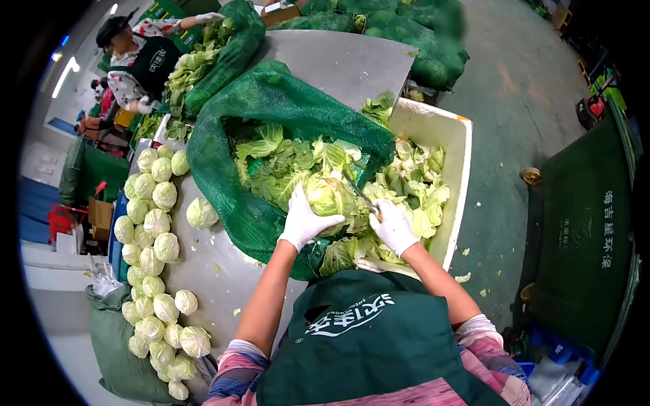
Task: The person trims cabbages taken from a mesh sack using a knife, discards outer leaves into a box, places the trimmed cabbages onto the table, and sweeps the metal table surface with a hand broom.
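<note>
Worktop (325, 64), upper centre | floor (501, 128), right | white box (464, 162), centre-right: leaves (423, 179) | my left grip (305, 220) clamps cabbage (330, 197), right grip (394, 227) knife (357, 189)

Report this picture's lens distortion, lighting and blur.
Head view: strong fisheye curvature and black corners; a lamp glares white at upper left; the metal table carries a soft sheen; the held cabbage looks fairly sharp, while a smeared patch blurs some green sacks.
</note>
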`<state>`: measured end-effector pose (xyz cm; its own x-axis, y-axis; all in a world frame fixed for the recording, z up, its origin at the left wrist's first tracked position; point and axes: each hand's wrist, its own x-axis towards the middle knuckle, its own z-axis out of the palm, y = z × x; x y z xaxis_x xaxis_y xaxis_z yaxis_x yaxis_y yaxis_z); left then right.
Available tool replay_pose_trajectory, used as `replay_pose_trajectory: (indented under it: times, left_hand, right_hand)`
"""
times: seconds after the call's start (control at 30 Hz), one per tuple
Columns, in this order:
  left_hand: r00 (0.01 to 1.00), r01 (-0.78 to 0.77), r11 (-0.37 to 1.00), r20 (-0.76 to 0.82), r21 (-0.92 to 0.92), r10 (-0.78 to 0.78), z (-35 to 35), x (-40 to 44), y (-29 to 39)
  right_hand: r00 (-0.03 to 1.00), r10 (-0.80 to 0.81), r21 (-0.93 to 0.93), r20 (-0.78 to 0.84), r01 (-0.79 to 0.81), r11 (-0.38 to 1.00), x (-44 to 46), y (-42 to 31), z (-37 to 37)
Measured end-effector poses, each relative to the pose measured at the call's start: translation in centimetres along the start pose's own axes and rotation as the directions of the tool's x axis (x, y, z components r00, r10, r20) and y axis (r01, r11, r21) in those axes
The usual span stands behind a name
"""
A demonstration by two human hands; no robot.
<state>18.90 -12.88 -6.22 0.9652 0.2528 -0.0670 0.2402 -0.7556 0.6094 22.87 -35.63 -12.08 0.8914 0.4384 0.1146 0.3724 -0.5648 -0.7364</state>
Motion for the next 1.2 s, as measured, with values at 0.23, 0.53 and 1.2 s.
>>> replay_pose_trajectory:
  times: [0.23,0.53,1.2]
  left_hand:
    - [0.997,0.01,0.997,-0.074,0.077,-0.004,0.6,1.1,0.6]
    - [0.998,0.057,0.991,-0.039,0.122,-0.052,1.3,1.7,1.1]
    - [0.991,0.008,1.0,-0.134,0.026,-0.005,2.0,-0.5,0.1]
  right_hand:
    - [0.989,-0.106,-0.141,0.101,0.12,0.983,1.7,-2.8,-0.4]
    - [0.936,-0.073,-0.273,0.346,0.174,0.946,4.5,-2.9,-1.1]
    - [0.814,0.266,-0.487,0.517,0.024,0.873,8.7,-0.7,1.7]
